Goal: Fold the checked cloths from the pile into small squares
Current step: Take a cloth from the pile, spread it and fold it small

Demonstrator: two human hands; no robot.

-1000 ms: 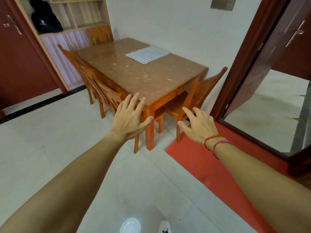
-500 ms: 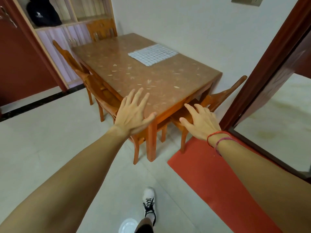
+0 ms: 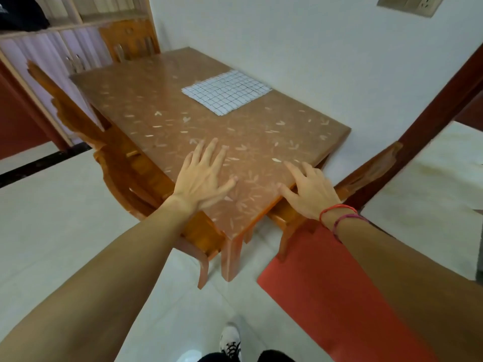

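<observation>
A white cloth with a dark check pattern (image 3: 226,91) lies flat on the far right part of the brown table (image 3: 156,105), close to the wall. My left hand (image 3: 202,176) hovers over the table's near corner with fingers spread and nothing in it. My right hand (image 3: 309,188), with red and pink bands on the wrist, reaches over the table's near right edge, also spread and empty. Both hands are well short of the cloth.
Wooden chairs are pushed in along the table's left side (image 3: 86,134) and at its near right end (image 3: 366,176). A red mat (image 3: 326,291) covers the floor to the right. A shelf unit (image 3: 52,48) stands behind the table. A doorway (image 3: 444,178) opens at right.
I have walked closer to the table. Both hands have moved forward from in front of the corner to above the tabletop, and the cloth looks nearer.
</observation>
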